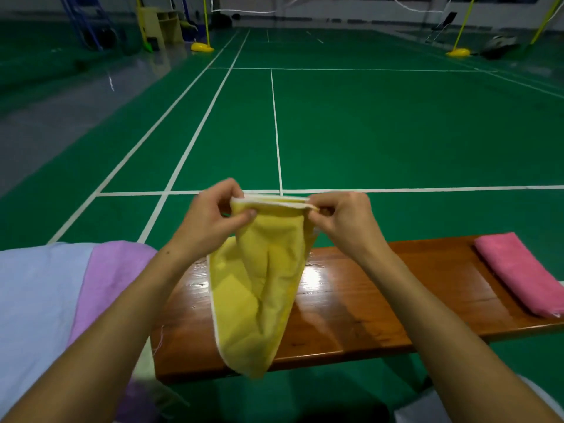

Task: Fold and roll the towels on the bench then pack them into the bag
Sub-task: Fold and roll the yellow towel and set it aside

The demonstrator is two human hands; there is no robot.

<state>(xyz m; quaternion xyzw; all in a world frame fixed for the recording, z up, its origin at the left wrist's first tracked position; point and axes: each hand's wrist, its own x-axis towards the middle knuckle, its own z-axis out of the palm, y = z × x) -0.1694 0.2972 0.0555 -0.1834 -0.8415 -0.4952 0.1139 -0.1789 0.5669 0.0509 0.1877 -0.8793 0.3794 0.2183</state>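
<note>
A yellow towel (pixel 259 288) with a white hem hangs in the air above the wooden bench (pixel 366 300), doubled over at its top edge. My left hand (pixel 210 218) pinches the top left corner. My right hand (pixel 341 218) pinches the top right corner. The towel's lower end droops past the bench's near edge. A pink towel (pixel 518 273) lies folded flat on the bench at the right. At the left end lie a purple towel (pixel 113 276) and a pale blue towel (pixel 36 300), spread over the bench. No bag shows in view.
Beyond the bench stretches a green court floor (pixel 366 132) with white lines. Yellow net posts on bases (pixel 202 47) stand far back. A white object (pixel 543 401) sits at the bottom right corner, partly behind my right forearm.
</note>
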